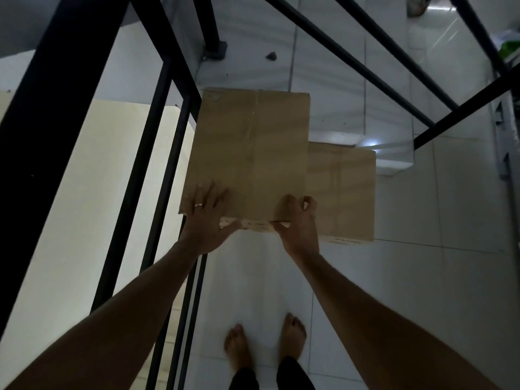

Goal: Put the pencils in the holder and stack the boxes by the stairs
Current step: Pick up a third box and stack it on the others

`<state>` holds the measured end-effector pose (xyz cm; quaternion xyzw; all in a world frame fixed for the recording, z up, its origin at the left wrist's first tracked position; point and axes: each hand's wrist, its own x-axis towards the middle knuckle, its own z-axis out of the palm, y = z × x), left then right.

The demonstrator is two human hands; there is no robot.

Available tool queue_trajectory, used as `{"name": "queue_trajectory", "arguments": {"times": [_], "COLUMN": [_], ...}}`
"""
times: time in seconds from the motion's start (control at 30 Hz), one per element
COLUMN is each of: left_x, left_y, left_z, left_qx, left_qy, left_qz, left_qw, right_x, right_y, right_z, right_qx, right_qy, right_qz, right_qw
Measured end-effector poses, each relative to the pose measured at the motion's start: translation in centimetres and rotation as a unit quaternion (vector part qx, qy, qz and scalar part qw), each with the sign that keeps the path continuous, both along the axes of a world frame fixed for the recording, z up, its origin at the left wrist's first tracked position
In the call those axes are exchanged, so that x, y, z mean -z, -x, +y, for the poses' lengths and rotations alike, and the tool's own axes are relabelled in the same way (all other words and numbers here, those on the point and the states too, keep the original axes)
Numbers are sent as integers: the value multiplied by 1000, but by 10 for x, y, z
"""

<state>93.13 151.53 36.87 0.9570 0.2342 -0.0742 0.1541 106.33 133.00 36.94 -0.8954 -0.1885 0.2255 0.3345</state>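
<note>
A brown cardboard box [250, 153] with a taped seam lies on top of a second cardboard box [343, 192], which sticks out to the right beneath it. Both stand on the white tiled floor beside the black stair railing. My left hand [205, 218] lies flat with spread fingers on the upper box's near left corner. My right hand [298, 220] grips the upper box's near edge, fingers curled over its right side. No pencils or holder are in view.
Black metal railing bars [157, 153] run along the left, with cream stair treads [84, 192] behind them. More black bars [394, 66] cross overhead at the upper right. A white step [394, 164] sits behind the boxes. My bare feet [264, 344] stand on the tiles.
</note>
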Motion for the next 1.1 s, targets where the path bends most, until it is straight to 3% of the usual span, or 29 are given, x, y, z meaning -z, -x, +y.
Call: {"name": "queue_trajectory", "arguments": {"times": [0.13, 0.77, 0.93, 1.1], "left_x": [17, 25, 8, -29], "left_y": [-6, -11, -12, 1], "left_z": [9, 27, 19, -13], "left_qx": [12, 88, 89, 67], "left_qy": [-23, -55, -52, -8], "left_qz": [42, 54, 55, -8], "left_qw": [999, 993, 993, 998], "right_x": [1, 7, -5, -43], "right_y": [-5, 10, 22, 34], "right_z": [11, 2, -3, -17], "right_qx": [4, -10, -24, -38], "right_qy": [-3, 22, 85, 100], "right_qz": [-1, -43, -68, -109], "right_qw": [1000, 999, 994, 988]}}
